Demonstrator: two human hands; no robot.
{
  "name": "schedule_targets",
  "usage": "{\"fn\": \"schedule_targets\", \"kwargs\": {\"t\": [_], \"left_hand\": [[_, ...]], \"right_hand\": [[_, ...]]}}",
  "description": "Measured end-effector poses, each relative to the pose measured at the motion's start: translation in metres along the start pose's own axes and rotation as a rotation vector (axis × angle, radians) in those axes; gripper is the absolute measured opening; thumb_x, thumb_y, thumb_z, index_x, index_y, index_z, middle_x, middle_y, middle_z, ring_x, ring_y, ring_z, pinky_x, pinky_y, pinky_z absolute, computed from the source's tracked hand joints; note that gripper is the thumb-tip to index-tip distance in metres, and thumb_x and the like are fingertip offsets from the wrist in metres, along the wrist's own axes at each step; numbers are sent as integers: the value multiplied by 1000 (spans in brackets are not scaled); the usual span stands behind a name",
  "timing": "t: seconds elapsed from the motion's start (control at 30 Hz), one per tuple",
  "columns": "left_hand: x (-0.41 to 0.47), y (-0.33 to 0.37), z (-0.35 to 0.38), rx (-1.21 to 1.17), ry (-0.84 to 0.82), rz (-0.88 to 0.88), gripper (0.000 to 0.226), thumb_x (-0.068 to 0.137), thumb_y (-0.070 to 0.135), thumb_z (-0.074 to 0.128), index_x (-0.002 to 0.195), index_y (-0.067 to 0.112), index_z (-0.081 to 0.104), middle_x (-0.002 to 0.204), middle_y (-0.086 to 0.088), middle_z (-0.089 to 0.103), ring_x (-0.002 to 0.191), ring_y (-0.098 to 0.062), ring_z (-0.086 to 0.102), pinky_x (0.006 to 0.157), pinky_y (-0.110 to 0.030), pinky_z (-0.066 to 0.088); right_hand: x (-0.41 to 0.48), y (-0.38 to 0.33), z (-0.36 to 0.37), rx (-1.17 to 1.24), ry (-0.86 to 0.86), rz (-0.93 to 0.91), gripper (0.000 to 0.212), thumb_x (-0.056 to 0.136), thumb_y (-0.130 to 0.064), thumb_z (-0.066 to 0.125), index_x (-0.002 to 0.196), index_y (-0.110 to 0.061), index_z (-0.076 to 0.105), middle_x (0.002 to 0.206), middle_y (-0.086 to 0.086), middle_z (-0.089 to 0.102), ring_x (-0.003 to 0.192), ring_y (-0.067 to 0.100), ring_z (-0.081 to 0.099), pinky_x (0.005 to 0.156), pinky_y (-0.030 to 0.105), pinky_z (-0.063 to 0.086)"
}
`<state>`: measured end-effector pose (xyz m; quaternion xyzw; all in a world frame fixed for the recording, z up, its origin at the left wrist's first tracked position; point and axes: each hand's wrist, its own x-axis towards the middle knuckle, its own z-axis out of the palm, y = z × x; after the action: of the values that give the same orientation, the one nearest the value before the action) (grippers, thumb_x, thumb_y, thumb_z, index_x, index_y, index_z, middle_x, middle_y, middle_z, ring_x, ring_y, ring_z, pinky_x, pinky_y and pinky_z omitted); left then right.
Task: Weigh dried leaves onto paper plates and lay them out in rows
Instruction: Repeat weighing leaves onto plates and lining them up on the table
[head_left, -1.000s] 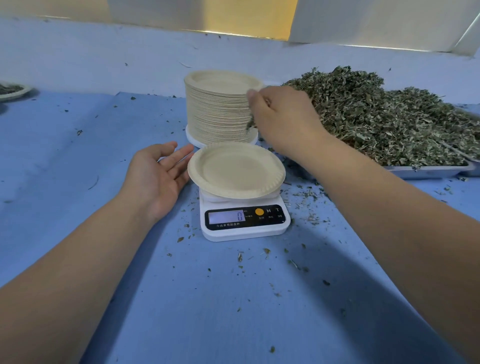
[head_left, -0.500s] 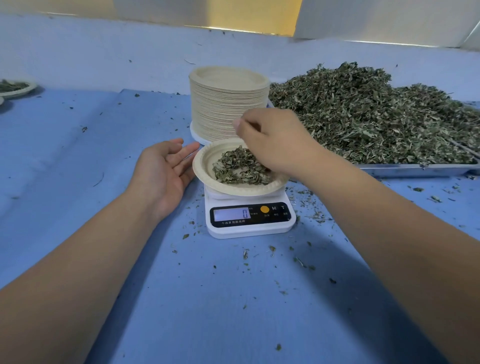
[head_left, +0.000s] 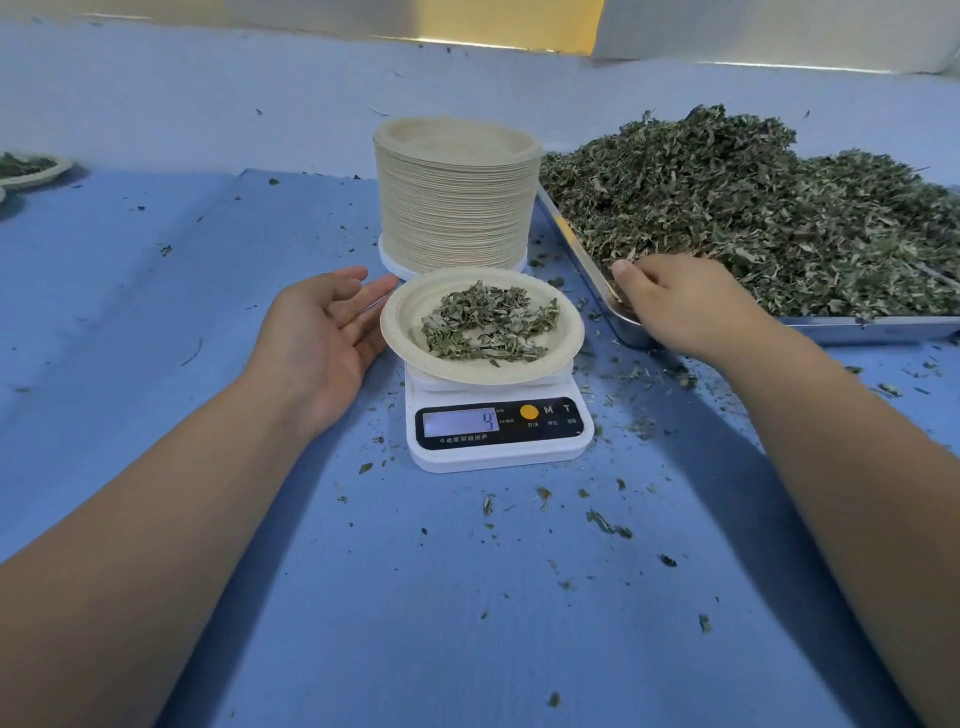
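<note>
One plate (head_left: 410, 322) of leaves (head_left: 488, 322) sits on the scale (head_left: 498, 447), in front of the stack (head_left: 454, 208). The left hand (head_left: 322, 332) lies open, palm up, fingertips just beside the plate's left rim. The right hand (head_left: 685, 306) rests at the tray's (head_left: 872, 330) near corner against the pile (head_left: 753, 208), its fingers hidden, so any grip cannot be told.

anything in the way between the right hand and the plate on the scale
Nothing visible blocks it. The right hand is at the near-left corner of the tray; between it and the plate on the scale lie only the low tray rim and blue cloth with leaf crumbs. The plate stack stands behind, off that line.
</note>
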<state>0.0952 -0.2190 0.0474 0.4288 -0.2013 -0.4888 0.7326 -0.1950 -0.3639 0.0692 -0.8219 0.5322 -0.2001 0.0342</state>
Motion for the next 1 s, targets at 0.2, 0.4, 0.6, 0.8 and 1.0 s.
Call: {"fn": "schedule_targets", "kwargs": {"t": [0.2,0.4,0.6,0.8,1.0], "left_hand": [[1,-1,-1,11,-12,3,33,97,8,47,129,6,57,115,-12,76,108,-22,74,95,-36,58],[2,-1,-1,16,-17,8,33,97,7,48,128,5,56,113,-12,77,108,-22,74,93,-35,59],[0,-1,0,22,-16,11,32,97,7,48,128,5,56,111,-11,77,109,-21,74,94,-35,58],[-2,0,1,17,-8,11,31,98,7,47,127,5,57,111,-12,77,108,-22,74,94,-35,58],[-2,0,2,24,0,9,31,98,6,47,127,5,57,115,-13,76,108,-21,74,96,-35,58]], "right_hand": [[2,11,-9,-139,-35,161,68,100,-70,18,77,-18,55,78,11,61,77,32,58,81,49,50],[3,8,-9,-179,-180,194,87,95,-77,12,83,-10,65,76,13,67,77,30,62,86,49,53],[0,4,-7,-127,-129,27,69,102,-65,24,72,-12,57,63,11,60,62,28,56,60,34,44],[-5,-2,-13,-7,-9,-73,57,103,-58,33,75,-13,55,65,8,57,63,28,54,58,34,40],[-14,-14,-7,-170,-239,-60,77,95,-77,13,109,-20,63,97,4,66,92,29,61,86,45,53]]}}
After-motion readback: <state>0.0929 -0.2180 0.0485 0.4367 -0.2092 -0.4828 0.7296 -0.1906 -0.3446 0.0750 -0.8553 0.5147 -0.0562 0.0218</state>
